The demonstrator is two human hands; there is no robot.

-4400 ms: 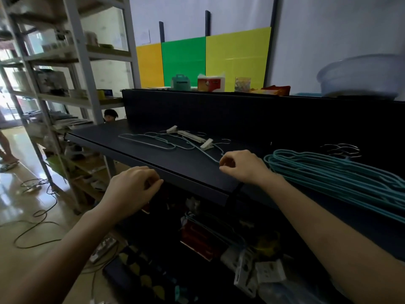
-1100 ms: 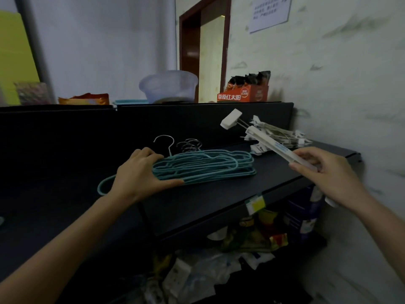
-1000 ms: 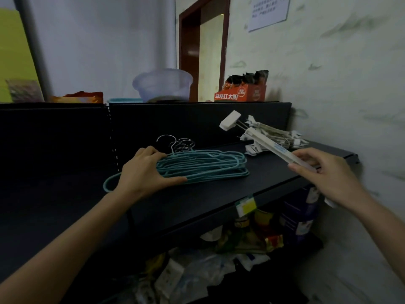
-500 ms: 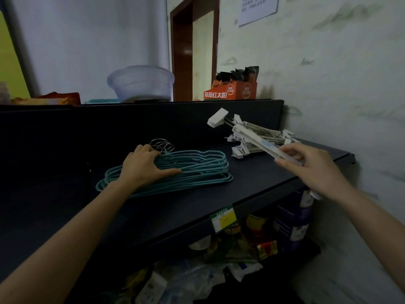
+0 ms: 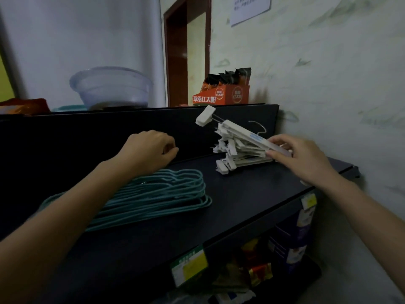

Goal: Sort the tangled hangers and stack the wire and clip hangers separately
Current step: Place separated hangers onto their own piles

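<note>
A stack of teal wire hangers [image 5: 153, 198] lies on the black shelf [image 5: 252, 194]. My left hand [image 5: 149, 150] hovers above its far end with the fingers curled in, holding nothing that I can see. To the right, a pile of white clip hangers [image 5: 236, 154] rests by the wall. My right hand [image 5: 300, 156] grips one white clip hanger [image 5: 236, 130] by its bar and holds it slanted over that pile, one clip sticking up at the left.
A clear plastic basin [image 5: 111, 86] and an orange snack box [image 5: 221, 95] stand on the upper ledge. The wall [image 5: 339, 84] runs close along the right. Packaged goods fill the lower shelf [image 5: 252, 275].
My left hand has lifted off the teal hangers and curled shut. My right hand has carried the clip hanger forward over the white pile. The view has shifted right.
</note>
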